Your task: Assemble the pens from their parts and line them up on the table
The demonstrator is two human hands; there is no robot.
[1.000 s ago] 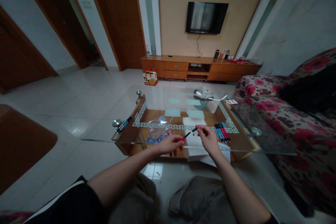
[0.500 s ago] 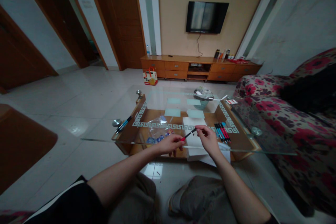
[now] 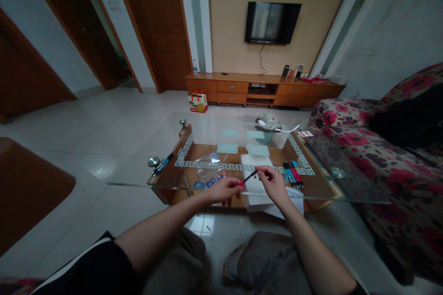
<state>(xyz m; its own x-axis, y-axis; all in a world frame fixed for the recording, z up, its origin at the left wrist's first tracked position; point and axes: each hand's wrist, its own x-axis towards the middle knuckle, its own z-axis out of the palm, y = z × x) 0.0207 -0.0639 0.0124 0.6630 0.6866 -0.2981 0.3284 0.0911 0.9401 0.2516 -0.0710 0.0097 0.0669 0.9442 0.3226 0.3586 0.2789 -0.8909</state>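
My left hand (image 3: 224, 190) grips the red lower end of a red and black pen (image 3: 247, 178) above the near edge of the glass table (image 3: 145, 179). My right hand (image 3: 274, 184) pinches the pen's black upper end with its fingertips. Under both hands lies a white sheet of paper (image 3: 255, 189). A row of several blue, red and black pens (image 3: 293, 174) lies on the glass just right of my right hand. A clear plastic bag (image 3: 209, 171) with blue and red bits lies left of the paper.
Two blue pens (image 3: 162, 164) lie near the table's left corner. A bowl with crumpled paper (image 3: 267, 126) stands at the far side. A flowered sofa (image 3: 387, 156) runs along the right. A TV cabinet (image 3: 263, 88) and wall TV (image 3: 272, 22) stand beyond.
My right hand's fingertips have shifted slightly at the pen's black end, and the pen sits a little lower. My left hand has stayed in place.
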